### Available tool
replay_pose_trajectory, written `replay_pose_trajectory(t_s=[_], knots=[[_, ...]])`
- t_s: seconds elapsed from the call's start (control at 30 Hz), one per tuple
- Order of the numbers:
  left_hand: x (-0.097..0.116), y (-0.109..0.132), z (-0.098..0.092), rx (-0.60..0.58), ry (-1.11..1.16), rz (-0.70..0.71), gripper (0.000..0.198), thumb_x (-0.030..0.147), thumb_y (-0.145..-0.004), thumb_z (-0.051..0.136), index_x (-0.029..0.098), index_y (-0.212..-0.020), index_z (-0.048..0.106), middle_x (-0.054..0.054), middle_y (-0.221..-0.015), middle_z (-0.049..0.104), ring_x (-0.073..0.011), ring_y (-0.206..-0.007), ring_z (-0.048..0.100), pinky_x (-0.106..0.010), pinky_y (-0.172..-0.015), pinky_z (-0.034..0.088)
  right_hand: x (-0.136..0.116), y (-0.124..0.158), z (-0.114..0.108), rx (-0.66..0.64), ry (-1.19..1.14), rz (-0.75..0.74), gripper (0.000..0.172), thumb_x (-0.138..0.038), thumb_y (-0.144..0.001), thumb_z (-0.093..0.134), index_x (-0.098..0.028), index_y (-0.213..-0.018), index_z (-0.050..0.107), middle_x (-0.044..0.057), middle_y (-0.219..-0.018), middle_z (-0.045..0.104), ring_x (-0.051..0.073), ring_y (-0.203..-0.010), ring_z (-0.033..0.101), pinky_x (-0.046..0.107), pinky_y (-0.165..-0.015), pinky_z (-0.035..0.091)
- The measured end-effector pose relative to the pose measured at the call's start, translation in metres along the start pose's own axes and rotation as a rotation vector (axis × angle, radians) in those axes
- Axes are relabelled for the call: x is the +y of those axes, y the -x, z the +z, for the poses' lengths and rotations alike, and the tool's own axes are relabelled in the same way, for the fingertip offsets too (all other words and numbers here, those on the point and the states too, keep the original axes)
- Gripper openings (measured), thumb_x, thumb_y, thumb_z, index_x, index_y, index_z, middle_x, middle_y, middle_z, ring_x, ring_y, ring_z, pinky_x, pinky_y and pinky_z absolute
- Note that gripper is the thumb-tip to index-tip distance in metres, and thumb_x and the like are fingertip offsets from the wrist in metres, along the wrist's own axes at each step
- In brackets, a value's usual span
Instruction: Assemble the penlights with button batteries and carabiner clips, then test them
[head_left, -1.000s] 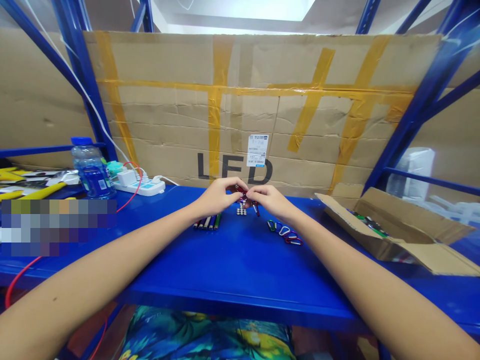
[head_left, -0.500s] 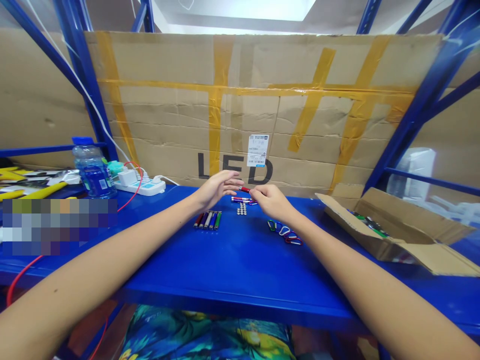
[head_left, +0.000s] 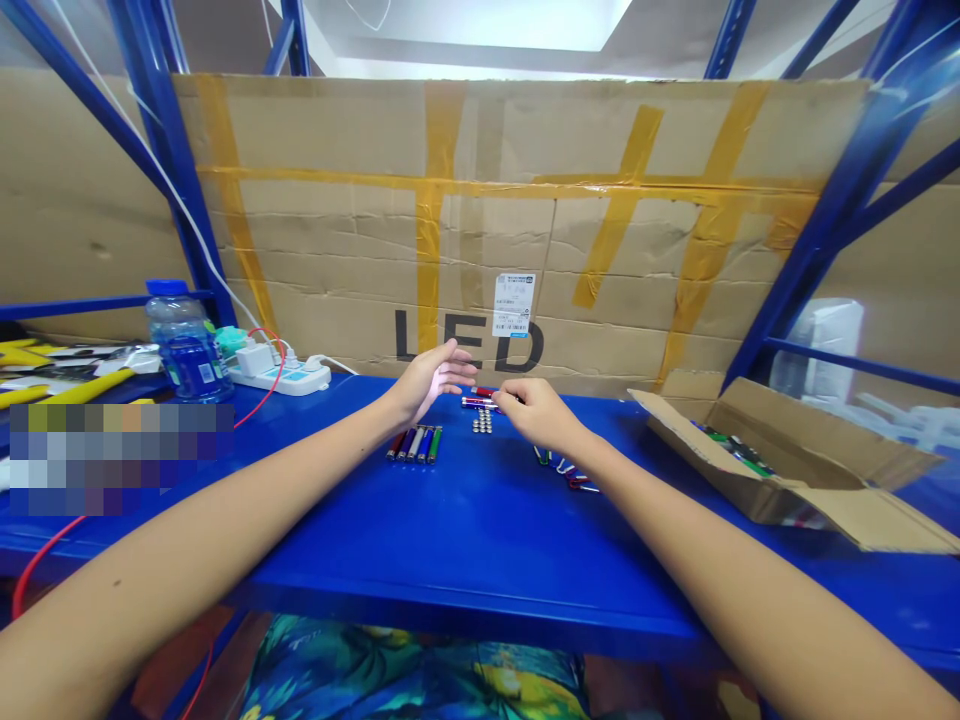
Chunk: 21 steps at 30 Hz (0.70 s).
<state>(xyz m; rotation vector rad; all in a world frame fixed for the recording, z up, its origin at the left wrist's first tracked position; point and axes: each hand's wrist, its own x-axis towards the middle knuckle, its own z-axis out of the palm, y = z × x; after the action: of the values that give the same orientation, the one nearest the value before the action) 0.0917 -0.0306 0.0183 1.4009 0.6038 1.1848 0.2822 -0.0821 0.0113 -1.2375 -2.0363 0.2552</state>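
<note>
My left hand [head_left: 429, 381] hovers open above the blue shelf [head_left: 465, 520], palm turned toward the right, holding nothing. My right hand [head_left: 534, 412] rests low on the shelf with its fingers curled, fingertips at small red and blue flashlight tubes [head_left: 480, 399] lying there; whether it grips one is hard to make out. Below my left hand lies a row of several coloured flashlight tubes [head_left: 415, 443]. A cluster of small silver batteries [head_left: 483, 422] sits between my hands. Coloured carabiner clips [head_left: 570, 472] lie partly hidden under my right wrist.
An open cardboard box [head_left: 787, 460] with more parts sits at the right. A taped cardboard sheet marked LED [head_left: 495, 220] walls the back. At the left stand a water bottle [head_left: 184, 345], a white power strip [head_left: 281, 372] with a red cable, and yellow tools [head_left: 67, 385].
My hands were pinched together on a small flashlight. They came apart: the left hand opened and lifted, and the right hand lowered to the tubes on the shelf.
</note>
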Motion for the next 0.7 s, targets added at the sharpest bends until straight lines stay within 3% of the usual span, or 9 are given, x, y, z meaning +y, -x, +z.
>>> replay_pose_trajectory(t_s=[0.2,0.4,0.7], knots=[[0.002,0.0009,-0.0003,0.043,0.005,0.003,0.042,0.05,-0.091,0.049,0.012,-0.086,0.066,-0.011,-0.084,0.07,-0.0186,-0.078,0.067,-0.028,-0.067,0.048,-0.0045,0.0021,-0.001,0.055,0.027,-0.035,0.035,-0.03,-0.087,0.042,-0.02,-0.055,0.031,-0.004,-0.053,0.032,0.01,-0.055,0.032,0.029,-0.055,0.02],[0.0034,0.0015,0.0013,0.059,0.035,-0.003,0.046,0.052,-0.093,0.044,0.012,-0.087,0.066,-0.012,-0.085,0.071,-0.0195,-0.079,0.068,-0.028,-0.068,0.048,-0.0056,0.0032,0.0014,0.03,0.037,-0.01,0.034,-0.032,-0.087,0.044,-0.019,-0.056,0.038,-0.004,-0.053,0.039,0.011,-0.054,0.035,0.028,-0.055,0.02],[0.0019,0.0021,0.0035,-0.013,0.015,0.004,0.06,0.062,-0.091,0.039,0.012,-0.115,0.063,-0.017,-0.116,0.068,-0.0251,-0.104,0.065,-0.035,-0.086,0.048,-0.0051,0.0028,0.0026,0.048,0.083,-0.042,0.036,-0.031,-0.088,0.044,-0.02,-0.054,0.036,-0.003,-0.05,0.038,0.011,-0.053,0.033,0.029,-0.055,0.02]])
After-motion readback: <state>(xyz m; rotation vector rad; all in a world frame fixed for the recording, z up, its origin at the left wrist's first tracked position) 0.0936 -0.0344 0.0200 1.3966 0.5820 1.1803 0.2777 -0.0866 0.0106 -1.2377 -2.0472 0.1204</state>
